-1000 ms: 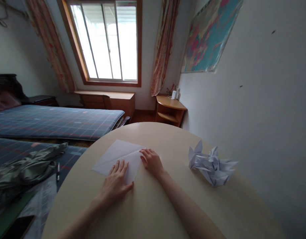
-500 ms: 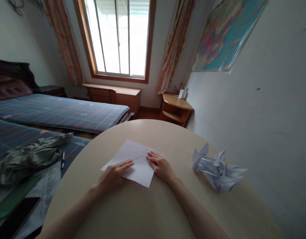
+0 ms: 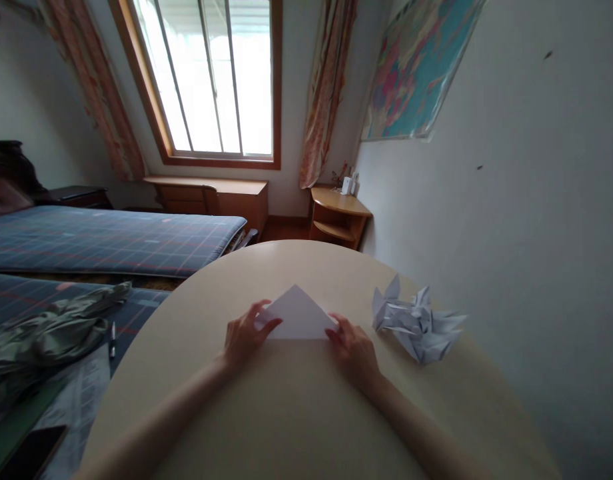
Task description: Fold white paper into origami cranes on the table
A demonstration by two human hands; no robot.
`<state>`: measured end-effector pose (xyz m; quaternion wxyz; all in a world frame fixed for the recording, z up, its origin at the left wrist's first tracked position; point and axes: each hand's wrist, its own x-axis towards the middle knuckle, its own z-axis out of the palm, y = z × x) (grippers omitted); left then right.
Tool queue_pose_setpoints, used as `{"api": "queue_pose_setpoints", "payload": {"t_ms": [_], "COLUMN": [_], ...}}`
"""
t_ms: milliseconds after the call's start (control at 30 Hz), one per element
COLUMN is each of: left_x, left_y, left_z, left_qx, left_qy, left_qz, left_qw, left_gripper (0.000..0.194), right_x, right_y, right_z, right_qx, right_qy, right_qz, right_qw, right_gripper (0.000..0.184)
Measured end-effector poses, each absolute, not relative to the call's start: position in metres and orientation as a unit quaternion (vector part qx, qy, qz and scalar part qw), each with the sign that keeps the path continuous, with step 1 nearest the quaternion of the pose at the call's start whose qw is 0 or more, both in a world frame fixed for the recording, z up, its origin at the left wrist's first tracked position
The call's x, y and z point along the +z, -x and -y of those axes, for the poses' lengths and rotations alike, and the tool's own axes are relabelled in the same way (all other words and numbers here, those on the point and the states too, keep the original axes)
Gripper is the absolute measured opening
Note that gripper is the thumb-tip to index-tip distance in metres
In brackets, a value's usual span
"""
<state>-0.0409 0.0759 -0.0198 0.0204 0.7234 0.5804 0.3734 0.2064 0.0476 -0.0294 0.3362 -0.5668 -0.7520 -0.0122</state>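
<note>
A white sheet of paper (image 3: pixel 297 315), folded into a triangle, sits over the round table (image 3: pixel 296 413) with its peak pointing away from me and its long straight edge towards me. My left hand (image 3: pixel 246 332) pinches the left corner, thumb on top. At the right corner my right hand (image 3: pixel 354 343) grips the paper between thumb and fingers. Both corners are partly hidden by the fingers. To the right of my right hand lies a cluster of folded white paper pieces (image 3: pixel 416 323) with pointed tips.
On the left, a bed (image 3: pixel 111 240) with a plaid mattress holds a crumpled green-grey cloth (image 3: pixel 51 333), a pen (image 3: pixel 112 340), printed paper (image 3: pixel 81 393) and a dark phone (image 3: pixel 31 453). A small corner shelf (image 3: pixel 339 200) stands beyond the table, beside the wall (image 3: pixel 526 233).
The paper was lying as an opened square with a crease under both flat hands. Now it is a triangle turned peak-away, and each hand pinches a corner. The camera view has shifted right.
</note>
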Motion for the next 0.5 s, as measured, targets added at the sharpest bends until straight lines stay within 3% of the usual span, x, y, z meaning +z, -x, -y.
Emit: {"api": "queue_pose_setpoints", "payload": {"t_ms": [200, 300, 367, 500], "left_x": [-0.018, -0.015, -0.013, -0.012], "left_y": [0.027, 0.029, 0.028, 0.028], "left_z": [-0.088, -0.081, -0.073, -0.063], "left_qx": [0.411, 0.393, 0.342, 0.273], "left_qy": [-0.734, -0.797, -0.866, -0.915], "left_qz": [-0.536, -0.442, -0.355, -0.298], "left_qw": [-0.067, -0.120, -0.087, -0.010], "left_gripper": [0.040, 0.028, 0.017, 0.018], "right_x": [-0.029, -0.028, -0.028, -0.026], "right_y": [-0.203, -0.202, -0.201, -0.204], "right_z": [-0.052, -0.053, -0.054, -0.050], "right_qx": [-0.010, -0.004, -0.003, 0.003], "right_qy": [0.637, 0.646, 0.650, 0.649], "right_qz": [0.693, 0.696, 0.697, 0.707], "right_qw": [0.338, 0.314, 0.303, 0.279], "right_gripper": [0.026, 0.026, 0.026, 0.029]}}
